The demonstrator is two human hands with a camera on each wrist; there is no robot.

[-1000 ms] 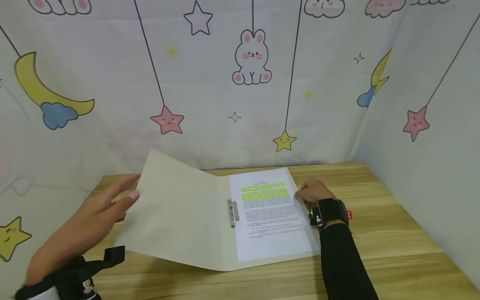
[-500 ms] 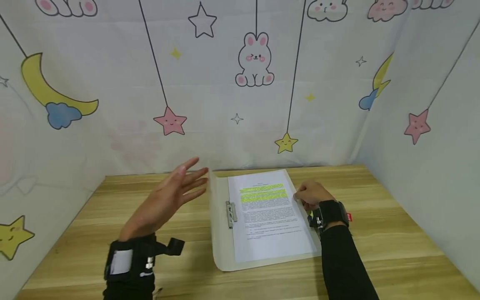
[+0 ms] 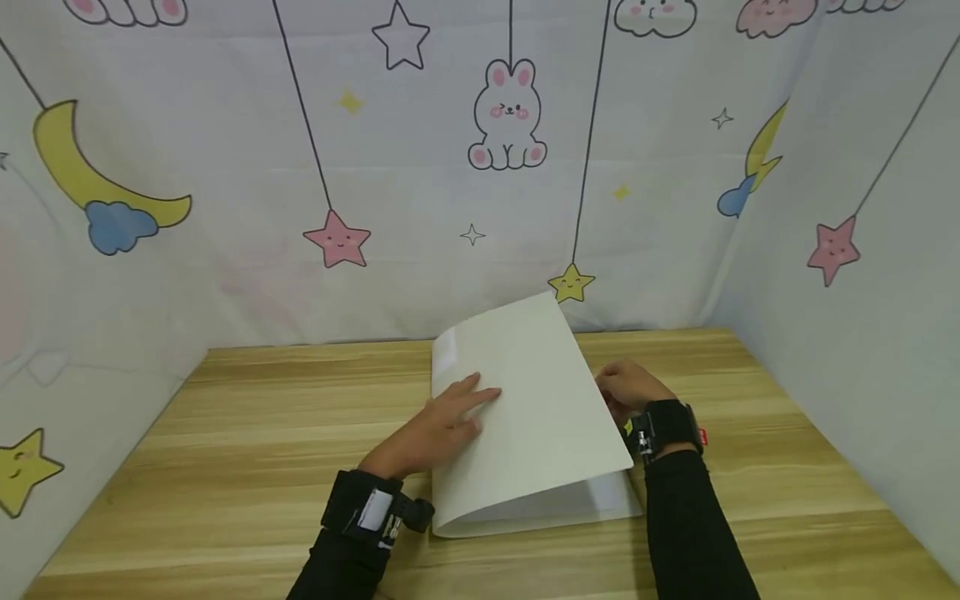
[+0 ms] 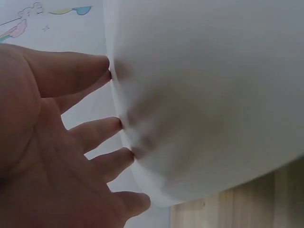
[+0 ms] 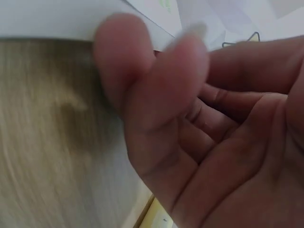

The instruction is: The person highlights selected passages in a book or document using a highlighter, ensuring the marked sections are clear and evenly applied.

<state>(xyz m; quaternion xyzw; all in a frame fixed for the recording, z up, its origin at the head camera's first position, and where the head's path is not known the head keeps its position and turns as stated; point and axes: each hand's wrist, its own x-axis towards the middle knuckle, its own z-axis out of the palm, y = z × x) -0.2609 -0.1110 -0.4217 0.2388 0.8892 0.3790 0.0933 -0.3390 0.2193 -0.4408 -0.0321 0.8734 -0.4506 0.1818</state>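
A cream file folder [image 3: 528, 392] lies on the table, its cover swung over to the right and bowed up, with a gap at the front and right. My left hand [image 3: 431, 433] touches the outside of the cover near the spine. Spread fingertips press against the cover [image 4: 228, 95] in the left wrist view. At the folder's right edge, my right hand [image 3: 632, 387] pinches the lower board between thumb and finger. Part of a white printed sheet [image 5: 159, 10] shows above those fingers in the right wrist view. The metal clip inside is hidden beneath the cover.
The wood-grain table [image 3: 262, 433] extends to both sides of the folder. Behind it hangs a white curtain [image 3: 405, 175] printed with stars, a rabbit and clouds, and it continues along both sides. Each wrist wears a black strap with a camera [image 3: 663, 427].
The cover has swung from the left, up through vertical, and over the printed sheet. My left hand has moved right with it. My right hand has stayed at the folder's right edge.
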